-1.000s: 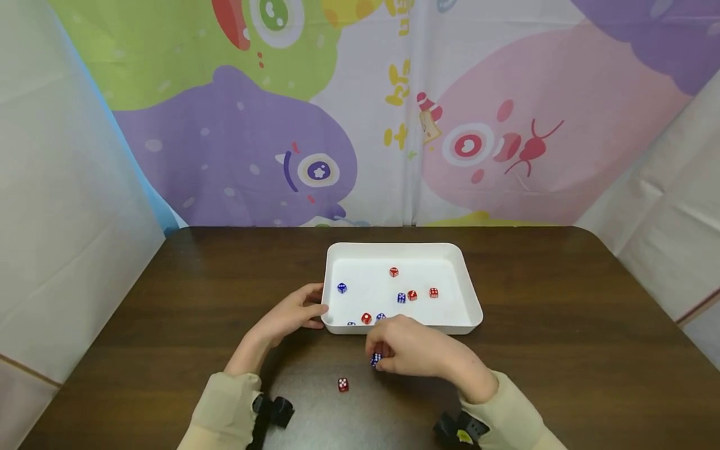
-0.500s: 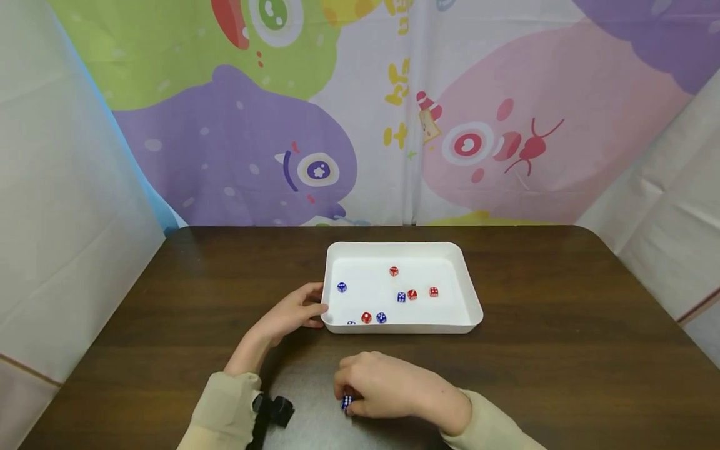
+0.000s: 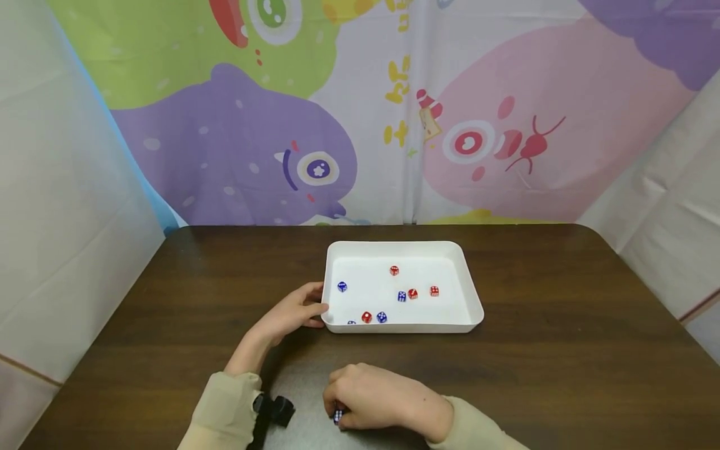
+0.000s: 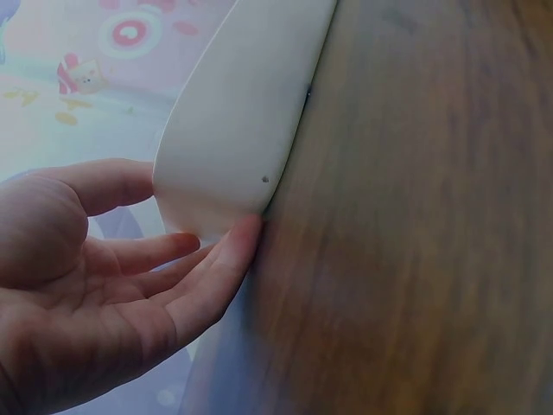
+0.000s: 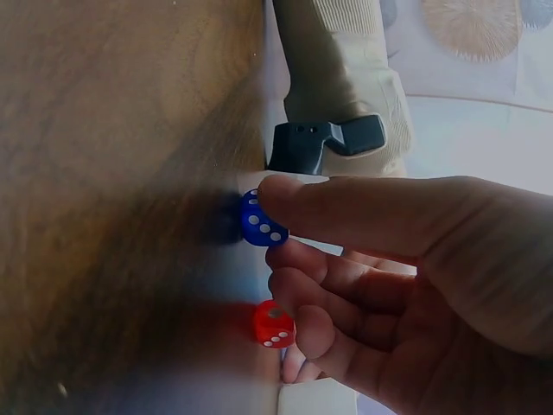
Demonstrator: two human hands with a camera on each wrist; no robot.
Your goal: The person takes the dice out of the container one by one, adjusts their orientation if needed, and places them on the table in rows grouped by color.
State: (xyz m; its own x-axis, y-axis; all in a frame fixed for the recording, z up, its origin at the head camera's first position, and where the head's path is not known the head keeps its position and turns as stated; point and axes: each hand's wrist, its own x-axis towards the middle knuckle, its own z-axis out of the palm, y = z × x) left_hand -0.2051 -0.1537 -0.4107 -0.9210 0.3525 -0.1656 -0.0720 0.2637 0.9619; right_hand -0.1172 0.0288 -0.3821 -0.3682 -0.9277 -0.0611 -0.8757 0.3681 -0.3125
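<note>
My right hand [image 3: 374, 395] is low over the near part of the table, thumb against a blue die [image 5: 262, 220] with white pips and fingers curled beside it. Close by its other fingertips in the right wrist view is a red die [image 5: 274, 325], which the hand hides from the head view. My left hand [image 3: 288, 314] holds the left end of a white tray [image 3: 402, 328], thumb at the rim and fingertips low against the outer wall in the left wrist view. Inside the tray lie several red dice [image 3: 434, 291] and several blue dice [image 3: 402, 296].
The dark wooden table [image 3: 562, 350] runs back to a patterned cloth [image 3: 371, 156] with cartoon figures. White cloth [image 3: 73, 187] hangs at both sides. A black wrist mount [image 3: 275, 409] sits on the left sleeve.
My right hand has moved left and toward the near edge with the blue die, from in front of the tray to over the red die's spot. The left hand has stayed at the tray.
</note>
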